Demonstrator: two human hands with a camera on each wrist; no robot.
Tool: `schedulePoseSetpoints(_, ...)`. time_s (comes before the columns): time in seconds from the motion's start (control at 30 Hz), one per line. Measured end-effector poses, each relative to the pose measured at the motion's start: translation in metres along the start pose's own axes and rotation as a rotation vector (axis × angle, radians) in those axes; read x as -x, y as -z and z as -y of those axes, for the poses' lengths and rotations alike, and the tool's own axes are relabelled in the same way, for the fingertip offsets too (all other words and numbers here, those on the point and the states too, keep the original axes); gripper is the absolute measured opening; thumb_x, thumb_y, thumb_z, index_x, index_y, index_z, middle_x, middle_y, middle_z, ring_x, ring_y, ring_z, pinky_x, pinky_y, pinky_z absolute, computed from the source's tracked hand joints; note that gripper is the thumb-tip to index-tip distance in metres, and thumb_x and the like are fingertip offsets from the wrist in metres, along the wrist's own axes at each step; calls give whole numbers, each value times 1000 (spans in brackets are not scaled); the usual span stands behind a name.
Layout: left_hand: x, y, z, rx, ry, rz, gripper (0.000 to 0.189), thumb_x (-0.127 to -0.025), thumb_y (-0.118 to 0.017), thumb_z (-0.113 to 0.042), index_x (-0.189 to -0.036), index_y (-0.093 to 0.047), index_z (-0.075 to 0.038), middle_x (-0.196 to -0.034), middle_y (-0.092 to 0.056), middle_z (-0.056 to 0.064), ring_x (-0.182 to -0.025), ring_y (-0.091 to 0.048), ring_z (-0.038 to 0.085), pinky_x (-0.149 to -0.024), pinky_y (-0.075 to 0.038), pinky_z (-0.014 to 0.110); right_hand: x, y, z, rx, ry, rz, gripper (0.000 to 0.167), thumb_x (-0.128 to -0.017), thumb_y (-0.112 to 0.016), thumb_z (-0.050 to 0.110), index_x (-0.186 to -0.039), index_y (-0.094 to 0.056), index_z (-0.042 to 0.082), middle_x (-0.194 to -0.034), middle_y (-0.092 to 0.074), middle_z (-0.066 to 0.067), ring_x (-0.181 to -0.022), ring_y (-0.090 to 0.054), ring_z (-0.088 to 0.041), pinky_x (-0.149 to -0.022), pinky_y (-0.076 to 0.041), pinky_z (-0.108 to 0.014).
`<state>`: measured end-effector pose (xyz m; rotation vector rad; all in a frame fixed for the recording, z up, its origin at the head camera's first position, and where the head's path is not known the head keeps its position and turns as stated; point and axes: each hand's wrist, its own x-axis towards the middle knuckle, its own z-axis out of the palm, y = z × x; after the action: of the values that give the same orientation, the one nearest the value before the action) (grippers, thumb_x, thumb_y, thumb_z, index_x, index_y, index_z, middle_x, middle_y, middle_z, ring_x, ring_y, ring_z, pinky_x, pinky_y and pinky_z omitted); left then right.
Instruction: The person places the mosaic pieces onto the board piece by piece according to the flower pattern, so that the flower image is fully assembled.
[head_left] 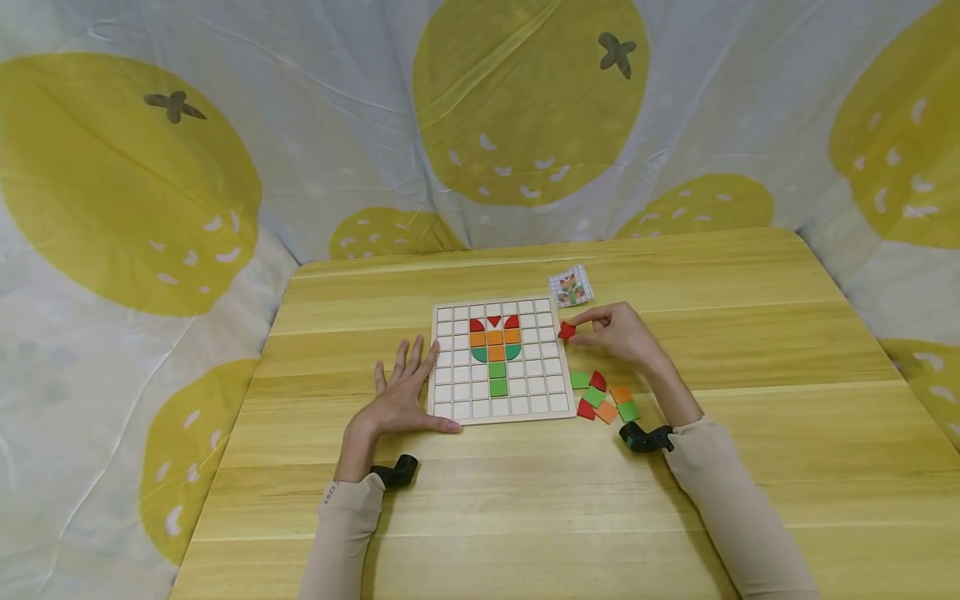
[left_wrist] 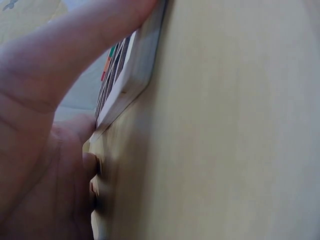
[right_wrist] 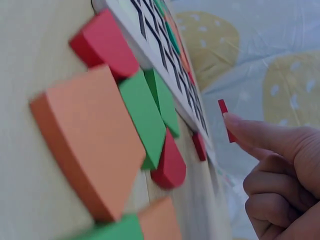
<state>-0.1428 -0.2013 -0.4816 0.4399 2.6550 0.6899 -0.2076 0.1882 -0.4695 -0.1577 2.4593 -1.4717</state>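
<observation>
A square wooden grid board (head_left: 517, 419) lies on the table, with red, orange and green tiles set in it in a flower-like shape. My left hand (head_left: 401, 396) rests at its left side, fingers spread, with the thumb along the front edge and a fingertip at the left edge. Just beyond the board's right edge, my right hand (head_left: 618, 333) pinches a thin red tile (right_wrist: 223, 107) between thumb and forefinger. The right wrist view shows that tile raised, while another red tile (right_wrist: 199, 146) lies beside the board. The held tile's full outline is partly hidden by the fingertips.
Several loose tiles lie right of the board, among them an orange tile (right_wrist: 92, 140) and a green tile (right_wrist: 142, 110). A small printed card (head_left: 570, 286) with a similar coloured pattern lies behind the board's right corner. A patterned curtain (head_left: 360, 133) hangs behind the wooden table (head_left: 510, 517).
</observation>
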Motion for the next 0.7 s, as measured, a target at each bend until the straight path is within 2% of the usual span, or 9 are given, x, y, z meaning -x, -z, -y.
schedulePoseSetpoints(0.3, 0, 0, 1, -5, -4, -9, 139, -70, -90, -60, -168, 0, -18, -174, 17, 12, -160, 21, 39, -117, 18, 76, -2, -36, 16, -47, 25, 113, 23, -88, -83, 15, -111, -80, 9, -59, -25, 7, -56, -24, -12, -54, -22, -24)
schedulePoseSetpoints(0.43, 0, 0, 0, -4, -7, -8, 140, -70, -90, -60, -168, -1, -17, -174, 16, 13, -160, 21, 39, -117, 18, 76, -5, -50, 21, 9, 72, 155, 22, -87, -84, 14, -109, -82, 10, -56, -27, 5, -55, -24, -14, -55, -23, -24)
schedulePoseSetpoints(0.7, 0, 0, 1, -5, -2, -12, 141, -69, -91, -60, -168, -1, -18, -174, 16, 12, -160, 21, 39, -117, 18, 76, -8, -64, 27, 71, 91, 227, 23, -84, -87, 15, -106, -82, 9, -55, -31, 5, -55, -29, -14, -55, -24, -24)
